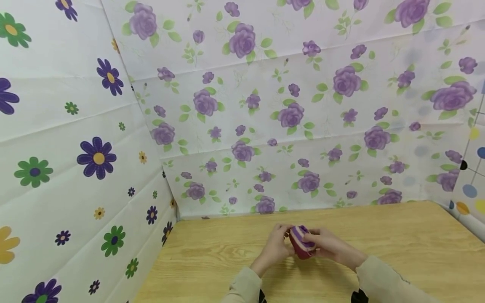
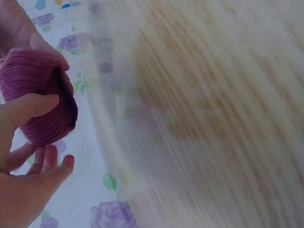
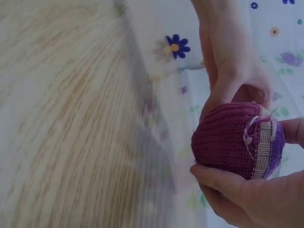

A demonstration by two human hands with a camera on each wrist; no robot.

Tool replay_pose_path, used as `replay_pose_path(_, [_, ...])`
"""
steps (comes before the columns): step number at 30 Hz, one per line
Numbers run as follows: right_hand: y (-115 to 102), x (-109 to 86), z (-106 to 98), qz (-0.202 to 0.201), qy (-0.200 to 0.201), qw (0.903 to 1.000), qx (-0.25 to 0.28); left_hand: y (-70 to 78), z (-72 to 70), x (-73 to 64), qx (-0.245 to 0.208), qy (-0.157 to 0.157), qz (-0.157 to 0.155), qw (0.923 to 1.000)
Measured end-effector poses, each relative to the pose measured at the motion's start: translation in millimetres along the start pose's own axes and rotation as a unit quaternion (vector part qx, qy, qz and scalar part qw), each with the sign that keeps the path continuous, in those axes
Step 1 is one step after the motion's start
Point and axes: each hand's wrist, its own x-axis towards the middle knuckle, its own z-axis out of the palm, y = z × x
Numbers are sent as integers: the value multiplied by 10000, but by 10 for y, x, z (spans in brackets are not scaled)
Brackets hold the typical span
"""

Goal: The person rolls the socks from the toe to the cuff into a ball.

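Note:
A rolled-up knitted sock (image 1: 302, 245), ribbed maroon with cream and purple bands, is held between both hands over the table. My left hand (image 1: 275, 248) grips its left side; in the left wrist view the thumb lies across the maroon ribbing, with the fingers curved beneath. From the other side my right hand (image 1: 333, 247) holds it, thumb on the purple and cream bands. The right wrist view shows loose pale threads hanging from the sock (image 3: 225, 137) beside the cream band. A dark fold opens along one edge of the sock (image 2: 40, 78) in the left wrist view.
The light wooden table (image 1: 212, 252) extends to both sides of the hands. Behind it hangs a white cloth (image 1: 235, 181) with purple roses, and another cloth (image 1: 75, 185) with daisies covers the left side. A dotted cloth (image 1: 475, 168) borders the right.

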Motion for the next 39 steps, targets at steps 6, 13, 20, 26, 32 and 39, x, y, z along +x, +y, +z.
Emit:
replay_pose_path(6, [48,5,-19,-5,213,9996,-209,-1,30,-26,-637,-298,-155,9974])
replay_pose_path(13, [126,31,-20,-86,716,9960,-533,22,110,-47,-2108,-643,-508,9741])
replay_pose_path(20, [197,69,2,12,1098,9891,-983,27,198,-31,-2320,-731,-638,9679])
replay_pose_path(26, [183,86,-7,242,1267,9845,-1191,29,178,-56,-2410,-754,-849,9639])
replay_pose_path(32, [150,66,-4,328,1380,9824,-1219,28,136,-69,-2289,-682,-887,9670])
replay_pose_path(39, [167,63,-3,129,1555,9783,-1363,15,94,-101,-1958,-561,-1011,9738])
